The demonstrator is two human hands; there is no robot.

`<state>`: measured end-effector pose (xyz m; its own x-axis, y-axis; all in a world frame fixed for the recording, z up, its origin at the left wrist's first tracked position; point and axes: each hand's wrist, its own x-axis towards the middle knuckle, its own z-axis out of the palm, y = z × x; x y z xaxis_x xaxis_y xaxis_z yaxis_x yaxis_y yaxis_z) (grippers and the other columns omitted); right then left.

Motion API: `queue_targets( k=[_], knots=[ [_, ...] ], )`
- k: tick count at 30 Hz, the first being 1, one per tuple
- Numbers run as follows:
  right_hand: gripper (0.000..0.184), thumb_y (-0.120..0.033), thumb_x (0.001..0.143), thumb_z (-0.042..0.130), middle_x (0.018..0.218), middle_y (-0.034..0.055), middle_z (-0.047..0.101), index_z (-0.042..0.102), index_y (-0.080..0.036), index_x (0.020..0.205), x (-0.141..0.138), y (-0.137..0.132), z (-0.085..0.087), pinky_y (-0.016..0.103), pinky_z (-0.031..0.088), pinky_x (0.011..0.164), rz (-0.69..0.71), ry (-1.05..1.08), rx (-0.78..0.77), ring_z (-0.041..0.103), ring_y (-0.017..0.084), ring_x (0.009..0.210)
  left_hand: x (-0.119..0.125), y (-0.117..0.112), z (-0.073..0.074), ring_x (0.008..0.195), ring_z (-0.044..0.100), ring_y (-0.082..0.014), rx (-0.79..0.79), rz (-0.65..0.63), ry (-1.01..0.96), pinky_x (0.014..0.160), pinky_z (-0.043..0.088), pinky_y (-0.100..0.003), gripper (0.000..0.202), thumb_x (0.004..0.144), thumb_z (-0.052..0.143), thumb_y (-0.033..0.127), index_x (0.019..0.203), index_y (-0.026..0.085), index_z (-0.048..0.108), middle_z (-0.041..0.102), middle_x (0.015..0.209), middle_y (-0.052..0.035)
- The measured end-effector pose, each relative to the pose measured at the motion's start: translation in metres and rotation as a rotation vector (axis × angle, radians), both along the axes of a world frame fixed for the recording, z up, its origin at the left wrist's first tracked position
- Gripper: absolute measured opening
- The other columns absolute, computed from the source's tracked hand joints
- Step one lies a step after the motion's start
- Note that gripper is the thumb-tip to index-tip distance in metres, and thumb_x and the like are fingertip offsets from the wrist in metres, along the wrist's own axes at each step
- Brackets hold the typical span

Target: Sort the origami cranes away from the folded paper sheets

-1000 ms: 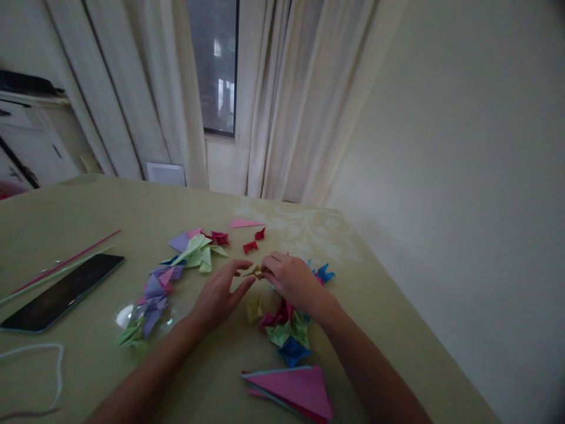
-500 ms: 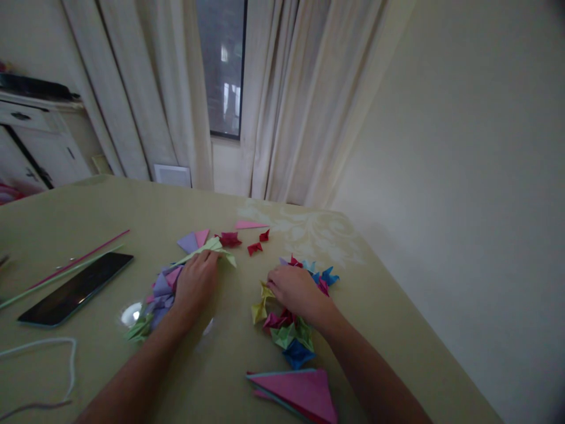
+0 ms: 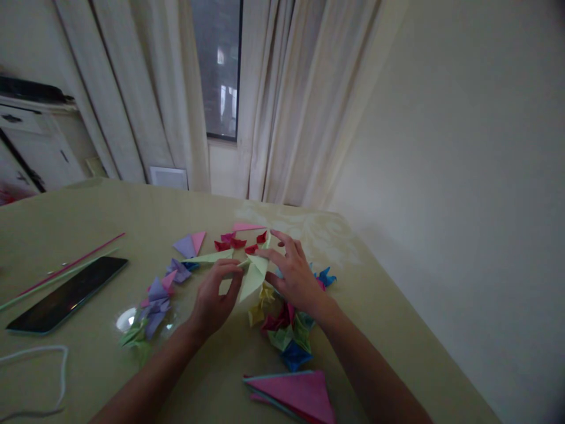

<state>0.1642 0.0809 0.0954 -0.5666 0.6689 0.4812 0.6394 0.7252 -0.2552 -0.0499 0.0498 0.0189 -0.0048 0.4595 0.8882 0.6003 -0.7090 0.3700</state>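
A pale green folded paper (image 3: 252,275) lies at the middle of the table between both hands. My left hand (image 3: 216,297) pinches its near left edge with thumb and fingers. My right hand (image 3: 291,274) rests on its right side with the fingers spread flat. Just below my right hand is a heap of small folded paper pieces (image 3: 282,330) in yellow, red, green and blue. A second heap of purple, pink and green folded pieces (image 3: 152,300) lies left of my left hand.
A stack of pink triangular papers (image 3: 298,396) sits at the near edge. A dark phone (image 3: 66,294) and thin pink and green sticks (image 3: 66,265) lie at the left, a white cord (image 3: 39,353) at the near left. Small red pieces (image 3: 238,242) lie further back.
My left hand has carried the pale green paper from the left heap to the middle of the table. My right hand has lifted off the small pieces and spread its fingers on that paper.
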Motion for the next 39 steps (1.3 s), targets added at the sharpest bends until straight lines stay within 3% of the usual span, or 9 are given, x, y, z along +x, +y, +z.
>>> queue_targets(
  k=[4,10,15,19,23,29,31,35,39],
  knots=[
    [0.021,-0.018,0.094,0.076,0.148,0.0087,0.055,0.080,-0.029,0.111,0.003,0.005,-0.001,0.046,0.044,0.109,-0.049,0.000,0.072,0.052,0.029,0.126,-0.001,0.002,-0.006,0.109,0.071,-0.0216,-0.050,0.015,0.047,0.093,0.058,-0.033,0.028,0.099,0.061,0.019,0.127,0.021,0.055,0.070,0.116,-0.0094],
    [0.021,-0.013,0.096,0.065,0.098,0.0084,0.068,0.079,-0.021,0.108,0.038,0.035,0.003,0.038,0.044,0.089,-0.455,-0.062,0.200,0.059,0.026,0.097,-0.020,0.022,-0.029,0.132,0.058,-0.0367,-0.436,0.452,0.296,0.109,0.047,-0.056,0.041,0.101,0.050,0.026,0.139,0.014,0.056,0.063,0.141,-0.0213],
    [0.026,-0.016,0.100,0.058,0.112,0.0133,0.069,0.073,-0.019,0.121,0.073,0.056,0.003,0.039,0.042,0.090,-0.744,-0.163,0.262,0.059,0.029,0.105,-0.030,0.025,-0.032,0.137,0.053,-0.0399,-0.655,0.663,0.530,0.113,0.038,-0.059,0.048,0.101,0.043,0.025,0.144,0.007,0.058,0.062,0.144,-0.0261],
    [0.035,-0.016,0.096,0.065,0.130,0.0146,0.066,0.067,-0.020,0.130,0.079,0.059,0.000,0.039,0.044,0.092,-0.742,-0.298,0.134,0.060,0.030,0.114,-0.035,0.019,-0.023,0.117,0.064,-0.0388,-0.695,0.659,0.649,0.108,0.038,-0.065,0.036,0.103,0.042,0.024,0.119,0.015,0.072,0.072,0.123,-0.0210],
    [0.033,-0.019,0.097,0.066,0.133,0.0150,0.065,0.068,-0.020,0.131,0.068,0.050,0.008,0.040,0.046,0.094,-0.657,-0.225,0.089,0.062,0.031,0.118,-0.038,0.017,-0.017,0.111,0.068,-0.0372,-0.684,0.627,0.753,0.106,0.038,-0.065,0.034,0.100,0.040,0.012,0.107,0.016,0.073,0.073,0.114,-0.0184],
    [0.022,-0.025,0.099,0.069,0.118,0.0097,0.072,0.073,-0.018,0.120,0.040,0.023,0.027,0.035,0.048,0.094,-0.304,-0.002,-0.028,0.067,0.023,0.105,-0.039,0.022,-0.009,0.107,0.070,-0.0350,-0.581,0.530,0.596,0.107,0.039,-0.061,0.030,0.101,0.040,0.014,0.101,0.018,0.069,0.075,0.109,-0.0145],
    [0.020,-0.028,0.100,0.069,0.111,0.0075,0.074,0.074,-0.019,0.117,0.033,0.012,0.033,0.033,0.049,0.089,-0.165,0.059,-0.090,0.068,0.020,0.093,-0.030,0.018,-0.006,0.097,0.071,-0.0305,-0.488,0.434,0.420,0.099,0.046,-0.050,0.029,0.106,0.038,0.025,0.101,0.019,0.066,0.075,0.101,-0.0119],
    [0.014,-0.025,0.103,0.064,0.102,0.0043,0.075,0.075,-0.020,0.111,0.028,-0.004,0.044,0.029,0.049,0.082,-0.080,0.187,-0.109,0.067,0.016,0.081,0.010,-0.011,0.001,0.061,0.060,-0.0188,-0.523,0.031,0.100,0.059,0.044,-0.029,0.038,0.112,0.030,0.044,0.102,0.022,0.059,0.063,0.071,0.0008],
    [0.011,-0.021,0.102,0.063,0.097,0.0028,0.075,0.074,-0.020,0.104,0.031,-0.008,0.050,0.028,0.049,0.081,-0.118,0.255,-0.039,0.066,0.015,0.079,0.057,-0.054,0.007,0.072,0.065,-0.0179,-0.570,-0.502,0.154,0.064,0.050,-0.028,0.055,0.110,0.022,0.063,0.114,0.022,0.059,0.070,0.088,-0.0034]
  ],
)
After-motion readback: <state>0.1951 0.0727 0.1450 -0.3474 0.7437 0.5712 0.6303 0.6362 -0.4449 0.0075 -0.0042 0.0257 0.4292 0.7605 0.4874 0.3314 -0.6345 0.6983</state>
